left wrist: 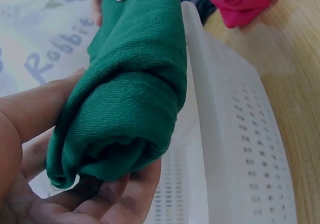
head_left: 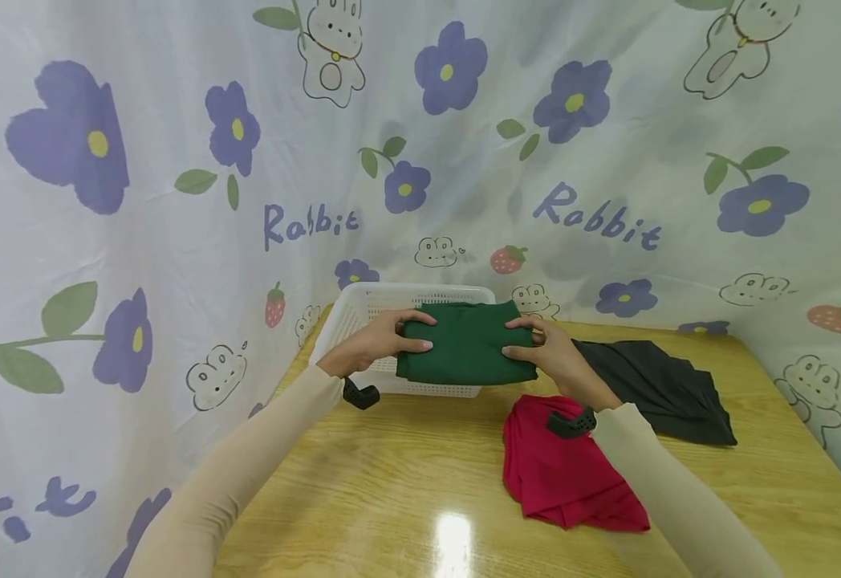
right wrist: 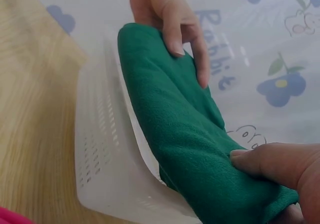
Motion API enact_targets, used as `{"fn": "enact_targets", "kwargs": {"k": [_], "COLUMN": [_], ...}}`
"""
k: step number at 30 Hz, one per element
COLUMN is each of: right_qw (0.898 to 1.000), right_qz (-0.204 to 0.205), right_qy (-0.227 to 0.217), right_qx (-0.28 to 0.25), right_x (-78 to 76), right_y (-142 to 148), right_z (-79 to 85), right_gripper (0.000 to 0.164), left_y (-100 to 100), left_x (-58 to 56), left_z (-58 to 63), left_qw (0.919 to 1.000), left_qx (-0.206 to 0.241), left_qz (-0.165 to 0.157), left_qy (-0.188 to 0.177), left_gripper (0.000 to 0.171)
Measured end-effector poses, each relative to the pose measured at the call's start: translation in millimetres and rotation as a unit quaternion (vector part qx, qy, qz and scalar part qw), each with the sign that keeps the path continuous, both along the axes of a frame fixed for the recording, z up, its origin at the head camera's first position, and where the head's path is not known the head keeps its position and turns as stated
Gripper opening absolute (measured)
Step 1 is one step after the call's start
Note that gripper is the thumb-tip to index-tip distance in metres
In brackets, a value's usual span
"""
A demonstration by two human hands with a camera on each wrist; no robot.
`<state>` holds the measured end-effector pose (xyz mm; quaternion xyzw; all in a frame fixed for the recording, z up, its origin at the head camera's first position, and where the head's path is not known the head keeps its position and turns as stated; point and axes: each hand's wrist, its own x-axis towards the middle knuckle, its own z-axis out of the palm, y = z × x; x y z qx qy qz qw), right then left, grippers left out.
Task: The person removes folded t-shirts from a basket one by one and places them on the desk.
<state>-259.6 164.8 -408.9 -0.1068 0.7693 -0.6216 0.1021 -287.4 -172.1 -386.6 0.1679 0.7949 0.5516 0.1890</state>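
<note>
Both hands hold a folded green cloth [head_left: 467, 343] level over the white plastic basket [head_left: 344, 309]. My left hand [head_left: 380, 341] grips its left end; in the left wrist view the thumb lies on one side and the fingers curl beneath the rolled layers [left wrist: 120, 114]. At the other end my right hand [head_left: 554, 353] pinches the cloth, its thumb pressing on top in the right wrist view. The cloth is folded into a thick bundle and hides much of the basket's opening.
A crumpled red cloth [head_left: 565, 474] lies on the wooden table [head_left: 377, 474] under the right forearm. Behind it, a dark grey cloth [head_left: 659, 385] is spread to the right. A flower-and-rabbit printed curtain [head_left: 478, 177] hangs around the table's back and left side.
</note>
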Motion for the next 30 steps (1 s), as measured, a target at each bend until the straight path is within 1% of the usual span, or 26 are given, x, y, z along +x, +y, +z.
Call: {"fn": "enact_targets", "kwargs": {"k": [5, 11, 13, 19, 24, 30], "right_qw": [1.000, 1.000, 1.000, 1.000, 0.999, 0.999], "right_qz": [-0.004, -0.006, -0.007, -0.016, -0.029, -0.042], "right_qy": [-0.001, 0.002, 0.004, 0.000, 0.003, 0.010], "right_qx": [0.000, 0.004, 0.011, 0.018, 0.031, 0.020], "right_x": [3.2, 9.3, 11.5, 18.4, 24.0, 25.9], "right_y": [7.6, 18.8, 22.7, 34.6, 45.7, 56.7], "right_z": [0.2, 3.2, 4.7, 6.0, 5.1, 0.2], "right_gripper": [0.053, 0.053, 0.053, 0.055, 0.057, 0.057], "left_y": [5.3, 15.0, 18.4, 29.2, 40.1, 51.8], "left_x": [2.1, 7.8, 9.9, 13.9, 16.0, 16.5], "left_z": [-1.2, 2.4, 3.8, 5.3, 5.5, 2.7], "left_qw": [0.9999, 0.9996, 0.9995, 0.9989, 0.9987, 0.9984], "left_qx": [-0.001, 0.000, 0.003, 0.008, 0.014, 0.023], "left_qz": [-0.007, -0.014, -0.015, -0.032, -0.040, -0.043], "left_qy": [0.012, 0.027, 0.027, 0.033, 0.028, 0.028], "left_gripper": [0.047, 0.047, 0.047, 0.048, 0.047, 0.047]}}
